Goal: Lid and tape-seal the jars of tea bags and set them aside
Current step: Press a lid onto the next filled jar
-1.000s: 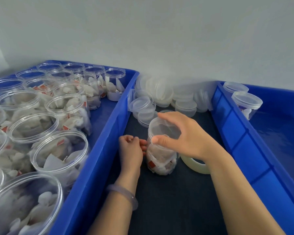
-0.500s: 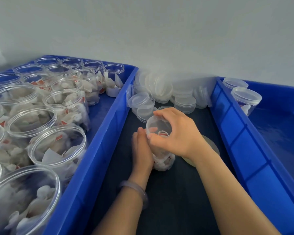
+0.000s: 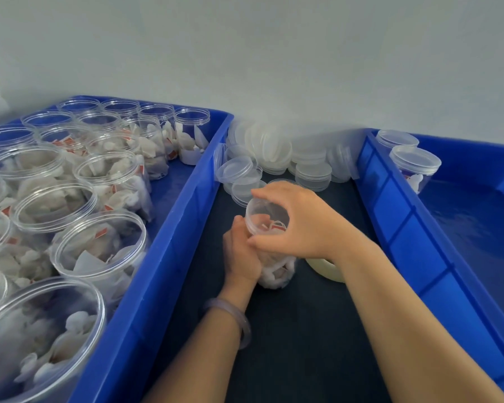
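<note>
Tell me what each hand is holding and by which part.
The left hand grips the jar of tea bags around its side; the right hand holds the lid on top by its rim.

Translucent lilac bangle point(image 3: 235, 317), bare forearms

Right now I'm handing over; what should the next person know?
Left hand grips the jar on the dark mat.
Right hand holds the lid on its top; tightness unclear.
Tape roll lies beside the jar.
Done: two lidded jars in the right bin.
Left: seal this jar, then the open jars in the left bin; spare lids sit behind.
</note>
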The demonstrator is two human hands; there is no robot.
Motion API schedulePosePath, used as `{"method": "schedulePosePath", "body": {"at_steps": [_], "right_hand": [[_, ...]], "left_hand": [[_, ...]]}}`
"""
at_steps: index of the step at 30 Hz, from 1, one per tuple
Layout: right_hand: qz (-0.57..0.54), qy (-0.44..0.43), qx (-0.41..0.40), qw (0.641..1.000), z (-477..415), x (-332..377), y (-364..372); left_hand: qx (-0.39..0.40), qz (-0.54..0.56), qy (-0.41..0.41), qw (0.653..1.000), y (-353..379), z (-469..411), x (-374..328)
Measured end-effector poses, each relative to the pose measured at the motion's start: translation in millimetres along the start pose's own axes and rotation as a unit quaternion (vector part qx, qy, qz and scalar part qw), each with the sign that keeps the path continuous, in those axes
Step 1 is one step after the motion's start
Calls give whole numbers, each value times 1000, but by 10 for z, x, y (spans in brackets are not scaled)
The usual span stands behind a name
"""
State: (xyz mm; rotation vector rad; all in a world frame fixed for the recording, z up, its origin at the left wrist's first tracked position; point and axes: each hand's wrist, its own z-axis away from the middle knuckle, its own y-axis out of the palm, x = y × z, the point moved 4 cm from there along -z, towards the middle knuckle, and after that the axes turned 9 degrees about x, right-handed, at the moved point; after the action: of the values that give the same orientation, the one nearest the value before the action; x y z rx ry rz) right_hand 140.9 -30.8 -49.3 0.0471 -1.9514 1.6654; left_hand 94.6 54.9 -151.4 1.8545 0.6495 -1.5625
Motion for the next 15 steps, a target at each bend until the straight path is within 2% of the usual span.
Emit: {"method": "schedulePosePath", "body": {"at_steps": [3,6,8,11,13,15], "right_hand": [[-41,-33,45,998,13,-28,-58],[-59,-25,23,998,13,-50,-32],[-52,12,-36,998,26,-43,36],[52,136,-145,979,69,35,159],[105,184,-133,968,47,81,236],[114,183,-111,970,27,74,203]], "left_hand": [[25,-38,15,999,2,-25,-3],[23,-42,8,999,11,-7,-45],[2,-56,-3,998,8,20,-40],[-16,-150,-15,988,9,23,-30],[-35,-145,-44,988,-6,16,14],[-34,-119,-34,992,2,23,7]]}}
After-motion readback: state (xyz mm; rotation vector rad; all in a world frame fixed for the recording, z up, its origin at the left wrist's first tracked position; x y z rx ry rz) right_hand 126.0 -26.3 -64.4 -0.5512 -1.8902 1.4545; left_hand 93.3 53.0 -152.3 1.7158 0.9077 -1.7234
